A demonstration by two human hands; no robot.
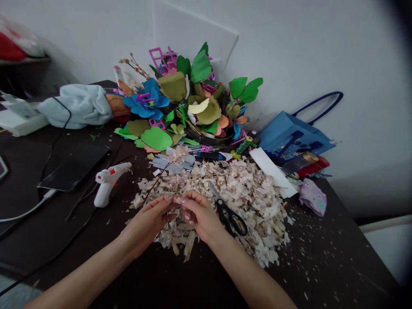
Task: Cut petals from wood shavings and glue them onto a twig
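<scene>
My left hand (149, 221) and my right hand (198, 214) meet over a heap of pale dried husk scraps (244, 193) on a dark table (322, 257). Both hands have fingers curled and pinched together at one spot. The left hand pinches the lower end of a thin dark twig (157, 178), which slants up to a pale petal cluster (178, 153). What the right fingers pinch is too small to make out. Black-handled scissors (230, 214) lie on the heap just right of my right hand.
A white glue gun (107, 182) lies left of the heap, near a phone (75, 169) on a cable. Behind stands a pile of paper flowers and leaves (186, 103). A blue bag (289, 135), thread spool (243, 146) and light blue cloth (77, 105) sit around.
</scene>
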